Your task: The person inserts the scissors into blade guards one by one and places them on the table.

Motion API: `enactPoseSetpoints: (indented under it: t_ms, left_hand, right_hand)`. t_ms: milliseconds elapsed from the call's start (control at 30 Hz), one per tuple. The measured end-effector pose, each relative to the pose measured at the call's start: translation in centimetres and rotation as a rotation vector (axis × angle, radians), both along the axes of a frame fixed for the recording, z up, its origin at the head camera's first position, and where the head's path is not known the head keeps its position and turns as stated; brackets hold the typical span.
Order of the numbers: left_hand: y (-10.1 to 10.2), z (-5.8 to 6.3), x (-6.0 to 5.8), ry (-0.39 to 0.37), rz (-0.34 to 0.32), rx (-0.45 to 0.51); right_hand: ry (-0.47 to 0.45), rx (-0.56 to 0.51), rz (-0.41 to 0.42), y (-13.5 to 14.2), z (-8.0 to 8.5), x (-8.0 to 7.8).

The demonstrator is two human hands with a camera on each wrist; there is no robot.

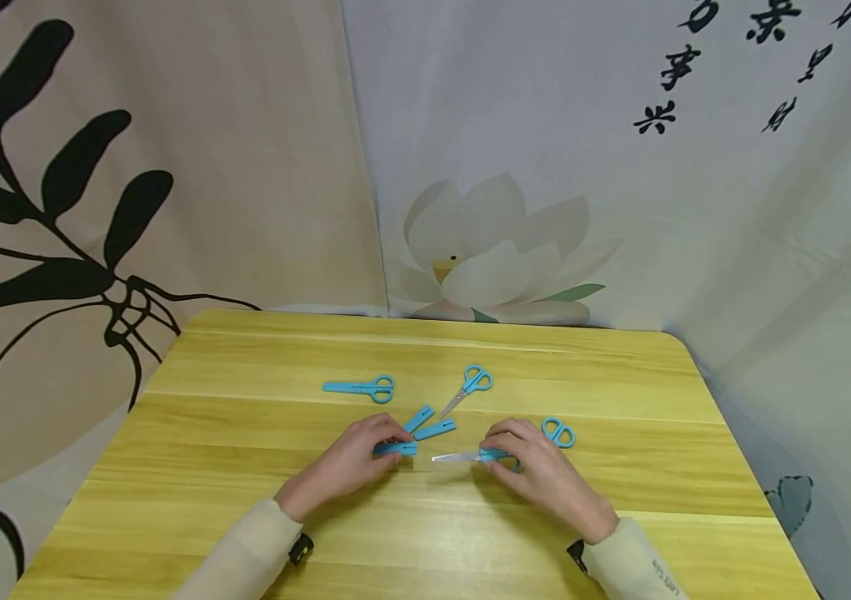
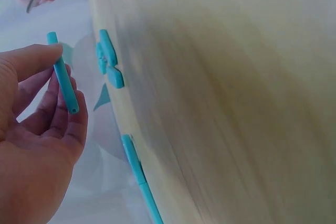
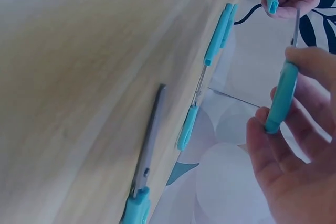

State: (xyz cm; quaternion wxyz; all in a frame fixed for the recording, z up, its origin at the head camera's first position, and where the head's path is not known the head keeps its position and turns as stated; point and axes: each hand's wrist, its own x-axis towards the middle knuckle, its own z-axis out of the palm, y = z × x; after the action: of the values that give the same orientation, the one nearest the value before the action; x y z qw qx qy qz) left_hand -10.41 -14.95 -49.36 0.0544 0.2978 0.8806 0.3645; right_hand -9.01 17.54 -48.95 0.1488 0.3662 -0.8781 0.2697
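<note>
My left hand point(image 1: 353, 454) pinches a blue scissors sheath point(image 1: 397, 449) between thumb and fingers, just above the table. Its open end faces right, as the right wrist view also shows. Opposite it, my right hand point(image 1: 538, 467) grips a pair of scissors point(image 3: 283, 95) by the blue handles. The closed metal blades point(image 1: 455, 457) point left at the sheath, with a small gap between tip and opening. Two loose blue sheaths, one upper point(image 1: 417, 418) and one lower point(image 1: 435, 429), lie just beyond my left hand. Part of the held handles is hidden behind my right fingers.
On the wooden table point(image 1: 245, 500), scissors in a sheath point(image 1: 357, 388) lie at the back left. Bare-bladed scissors point(image 1: 474, 382) rest back centre. Another pair of scissors point(image 1: 558, 432) lies behind my right hand, partly covered in the head view. A printed curtain point(image 1: 245, 167) hangs behind.
</note>
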Motion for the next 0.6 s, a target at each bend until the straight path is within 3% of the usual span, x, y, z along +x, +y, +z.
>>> enactPoseSetpoints:
  t_ms: [267, 600]
  left_hand:
    - [0.0, 0.7, 0.8, -0.004, 0.035, 0.026]
    - [0.7, 0.5, 1.3, 0.031, 0.044, 0.081]
  right_hand:
    - [0.035, -0.033, -0.012, -0.5, 0.2, 0.0]
    - [0.047, -0.049, -0.029, -1.0, 0.2, 0.0]
